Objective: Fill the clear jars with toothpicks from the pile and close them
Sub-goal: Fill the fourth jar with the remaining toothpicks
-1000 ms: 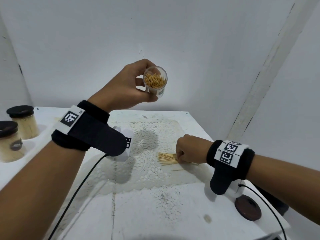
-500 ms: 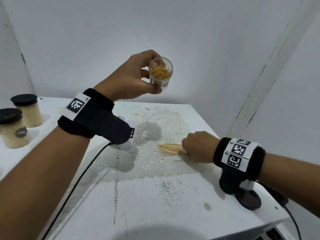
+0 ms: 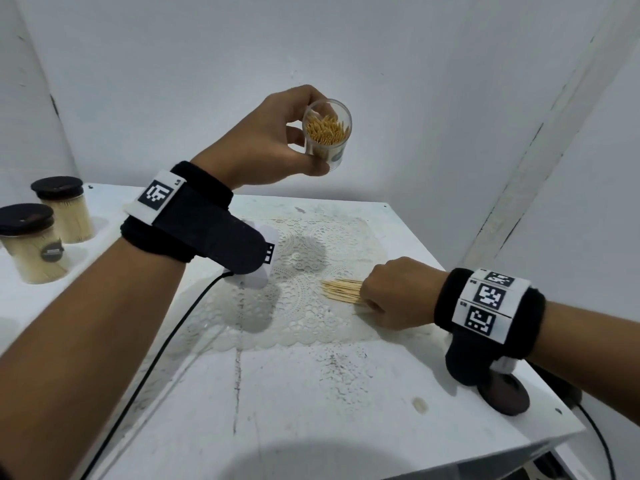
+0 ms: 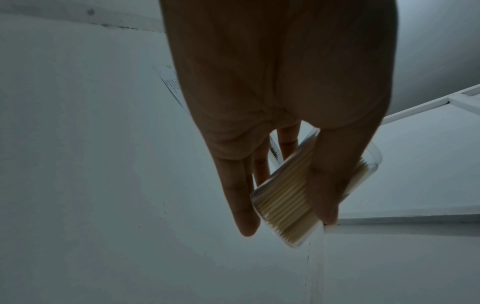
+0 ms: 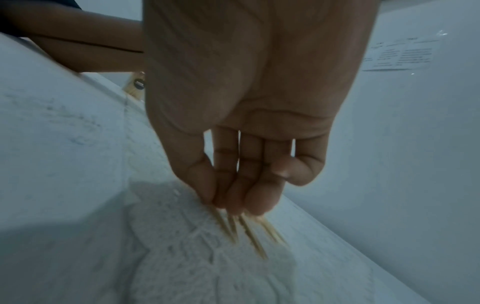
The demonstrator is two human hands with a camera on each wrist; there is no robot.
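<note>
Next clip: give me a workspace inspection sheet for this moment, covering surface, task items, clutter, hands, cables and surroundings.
Surface: white table, speckled with dark marks and a small stain; a white lace mat lies across the middle.
Job's things: open clear jar, partly filled with toothpicks, held up above the table; toothpick pile on the mat; two filled jars with dark lids at the far left; a loose dark lid near the right edge.
Clutter: nothing seen.
Hands: left hand grips the clear jar; right hand pinches toothpicks at the pile.
Cables: black cable runs from the left wrist camera; another trails from the right wrist.
Surroundings: plain white walls; a printed sheet is stuck on one.
</note>
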